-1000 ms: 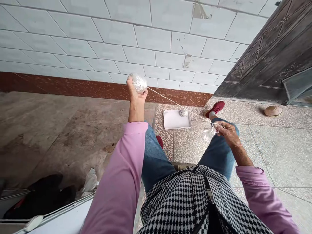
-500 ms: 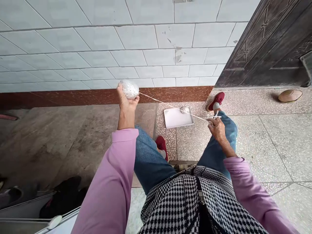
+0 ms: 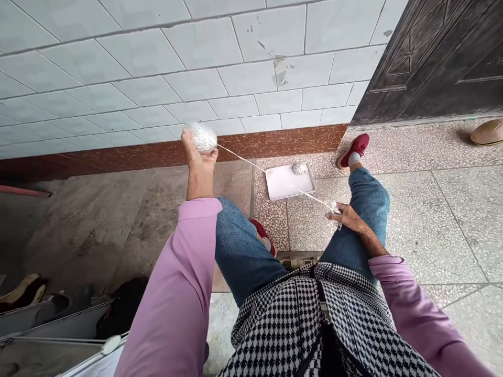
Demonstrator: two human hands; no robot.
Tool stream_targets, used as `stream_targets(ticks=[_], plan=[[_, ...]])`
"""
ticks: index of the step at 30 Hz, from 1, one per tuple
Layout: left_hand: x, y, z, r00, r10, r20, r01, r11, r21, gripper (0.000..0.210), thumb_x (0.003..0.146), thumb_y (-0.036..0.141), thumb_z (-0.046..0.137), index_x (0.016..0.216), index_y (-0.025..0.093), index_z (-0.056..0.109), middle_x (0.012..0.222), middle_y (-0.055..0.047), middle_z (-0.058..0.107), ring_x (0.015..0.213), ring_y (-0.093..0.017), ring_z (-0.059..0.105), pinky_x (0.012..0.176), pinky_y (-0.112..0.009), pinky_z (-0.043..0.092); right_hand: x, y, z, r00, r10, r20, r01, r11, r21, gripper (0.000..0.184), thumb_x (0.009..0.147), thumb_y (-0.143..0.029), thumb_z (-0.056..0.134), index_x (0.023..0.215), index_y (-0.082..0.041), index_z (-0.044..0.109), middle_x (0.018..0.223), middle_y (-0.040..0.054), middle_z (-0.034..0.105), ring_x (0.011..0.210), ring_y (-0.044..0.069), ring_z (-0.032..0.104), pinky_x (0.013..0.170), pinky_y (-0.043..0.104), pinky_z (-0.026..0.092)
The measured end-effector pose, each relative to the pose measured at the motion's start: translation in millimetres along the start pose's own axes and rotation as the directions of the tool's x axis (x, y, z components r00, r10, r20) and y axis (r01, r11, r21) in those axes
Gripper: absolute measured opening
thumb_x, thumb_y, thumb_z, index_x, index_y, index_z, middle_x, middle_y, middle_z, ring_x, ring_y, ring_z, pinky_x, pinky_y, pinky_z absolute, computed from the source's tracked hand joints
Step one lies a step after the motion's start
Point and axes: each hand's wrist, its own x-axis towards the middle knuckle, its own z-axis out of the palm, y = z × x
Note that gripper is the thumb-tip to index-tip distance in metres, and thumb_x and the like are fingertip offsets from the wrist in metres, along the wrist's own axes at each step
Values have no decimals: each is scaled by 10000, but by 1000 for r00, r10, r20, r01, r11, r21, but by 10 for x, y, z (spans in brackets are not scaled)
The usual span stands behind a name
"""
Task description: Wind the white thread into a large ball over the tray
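Filling the half-curled left fingers, a white string ball, its strand pinched in the right fingers

The long pink-sleeved left arm stretches forward, its bare left hand cupped palm up in a grip, thumb outermost; the pink-sleeved right arm angles inward, its bare right hand lower, fingers bent in a pinch

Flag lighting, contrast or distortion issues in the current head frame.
Head view: soft light, dimmer bottom left; ball low-contrast against pale tiles; cord hard to see over the tray; left sleeve looks stretched, likely wide-angle distortion.
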Motion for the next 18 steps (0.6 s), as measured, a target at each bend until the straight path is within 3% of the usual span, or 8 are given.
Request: stream_targets(ticks=[4,8,11,14,18], plan=[[127,108,-232,999,7,-51,-8,1000,-17,344,1043,586,577,1088,263,684,1177,-63,722,963,-137,667,662,-206,498,-79,101,-169,987,78,-137,-21,926,377,504,867,-735,784,881,-233,732,707,28,648,623,186,625,581,340,535],[148,200,-431,994,-21,-107,16,999,-47,357,1013,588,633,1135,256,681,1193,-71,712,1008,-160,675,673,-230,517,-168,157,-280,947,197,-253,-35,848,529,541,804,-810,788,851,-278,701,704,56,622,623,244,622,571,426,582],[102,234,-473,989,13,-146,-18,999,-32,365,1028,572,603,1185,246,656,1250,-74,700,1020,-160,656,669,-217,510,-237,165,-493,943,151,-297,5,885,465,497,811,-758,808,887,-271,745,753,61,676,645,245,639,610,424,580],[57,252,-484,985,45,-164,-46,999,1,380,1055,554,570,1242,226,614,1288,-76,672,1013,-147,640,675,-196,500,-299,156,-810,912,21,-409,103,955,278,409,754,-632,855,909,-260,787,872,68,770,738,251,686,723,423,587],[17,287,-525,981,72,-182,-67,997,32,417,1096,574,511,1305,222,588,1346,-84,652,1036,-130,648,710,-181,498,-374,47,-1136,739,-79,-669,91,996,-17,231,769,-477,743,801,-249,738,881,82,756,736,213,632,734,393,525]])
